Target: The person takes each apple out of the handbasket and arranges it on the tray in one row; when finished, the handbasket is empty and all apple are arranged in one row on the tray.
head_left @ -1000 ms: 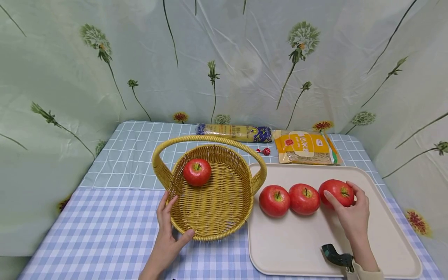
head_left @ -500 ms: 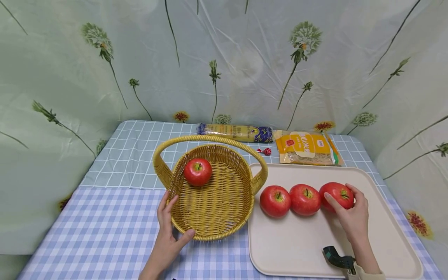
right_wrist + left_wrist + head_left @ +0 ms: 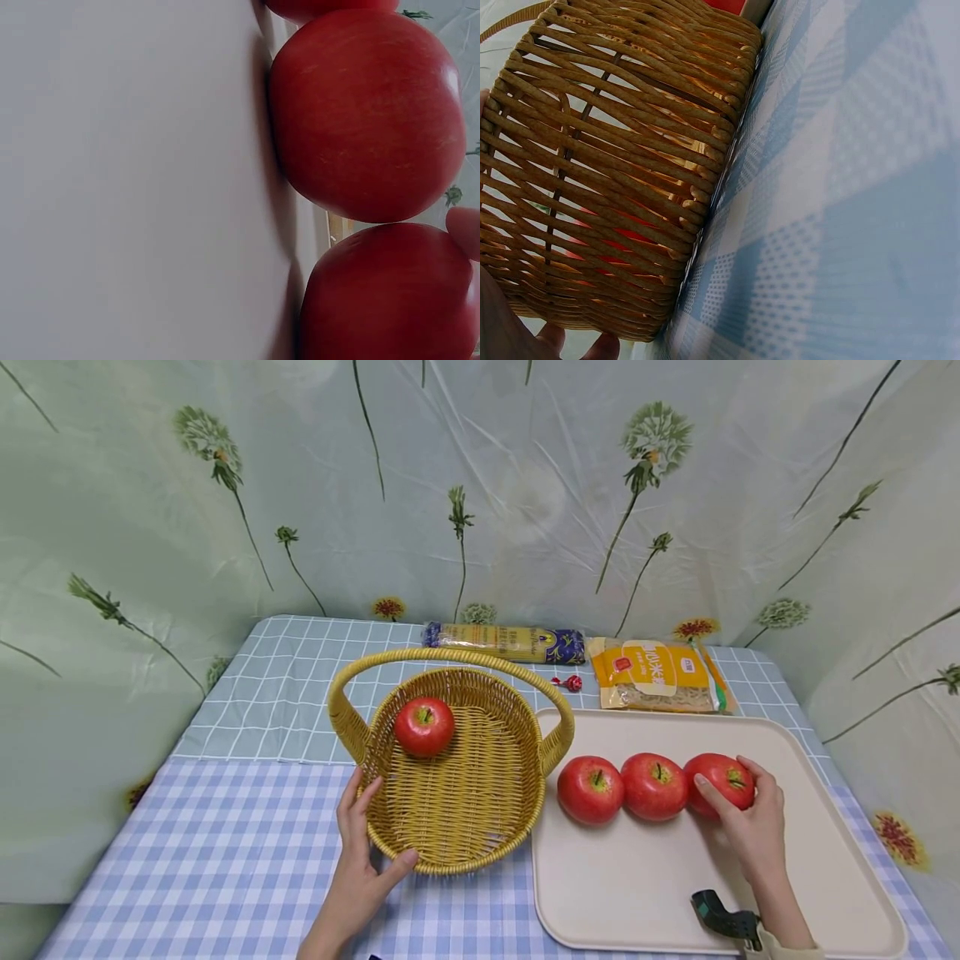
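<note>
In the head view my left hand (image 3: 360, 864) holds the near-left rim of a round yellow wicker basket (image 3: 453, 860), thumb and fingers spread round its side. One red apple (image 3: 424, 727) sits inside at the back left. My right hand (image 3: 753, 827) grips another red apple (image 3: 717, 783) between thumb and fingers at the right end of a row on a beige tray (image 3: 645, 893). The middle apple (image 3: 654, 787) and the left apple (image 3: 590, 790) complete the row, close side by side. In the right wrist view the gripped apple (image 3: 390, 300) touches its neighbour (image 3: 367, 112).
Behind the basket lie a long blue-and-yellow packet (image 3: 502, 642), a small red wrapped lollipop (image 3: 572, 683) and an orange food bag (image 3: 660, 677). The basket's tall handle (image 3: 450, 656) arches over it. A flowered curtain (image 3: 480, 485) hangs behind the checked cloth (image 3: 210, 843).
My right hand has lowered its apple slightly toward the tray, beside the middle apple. The left hand and the basket have stayed in place.
</note>
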### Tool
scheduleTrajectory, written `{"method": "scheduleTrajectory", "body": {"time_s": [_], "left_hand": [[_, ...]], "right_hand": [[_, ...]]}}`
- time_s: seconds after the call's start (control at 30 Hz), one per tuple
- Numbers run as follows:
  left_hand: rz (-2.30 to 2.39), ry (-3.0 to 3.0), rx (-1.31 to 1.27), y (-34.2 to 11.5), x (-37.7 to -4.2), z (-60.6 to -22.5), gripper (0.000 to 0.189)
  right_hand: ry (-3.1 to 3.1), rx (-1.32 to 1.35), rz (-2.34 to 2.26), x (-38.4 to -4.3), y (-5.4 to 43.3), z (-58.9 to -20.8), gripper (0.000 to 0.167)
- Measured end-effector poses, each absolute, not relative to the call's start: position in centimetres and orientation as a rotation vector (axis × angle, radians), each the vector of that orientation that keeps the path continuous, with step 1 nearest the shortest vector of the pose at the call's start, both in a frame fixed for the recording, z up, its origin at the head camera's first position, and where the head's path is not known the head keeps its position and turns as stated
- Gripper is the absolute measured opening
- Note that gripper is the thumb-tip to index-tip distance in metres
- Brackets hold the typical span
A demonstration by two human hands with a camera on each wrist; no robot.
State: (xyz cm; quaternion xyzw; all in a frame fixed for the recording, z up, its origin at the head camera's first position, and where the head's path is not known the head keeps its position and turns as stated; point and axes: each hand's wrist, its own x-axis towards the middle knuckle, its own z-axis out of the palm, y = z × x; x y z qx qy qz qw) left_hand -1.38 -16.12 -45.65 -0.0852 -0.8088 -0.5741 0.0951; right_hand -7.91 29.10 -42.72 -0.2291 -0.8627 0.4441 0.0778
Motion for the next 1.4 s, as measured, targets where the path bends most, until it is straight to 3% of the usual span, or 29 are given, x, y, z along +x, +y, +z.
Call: {"method": "scheduleTrajectory", "body": {"time_s": [0.77, 1.4], "left_hand": [[-1.712, -2.392, -0.253, -16.2, -1.35, -45.58, 0.093], [-1.681, -2.399, -0.24, -16.0, -1.31, -45.64, 0.093]], "right_hand": [[-2.62, -0.649, 1.329, -7.56, 28.98, -43.04, 0.079], [-2.455, -0.679, 1.293, -7.17, 29.26, -43.31, 0.067]]}}
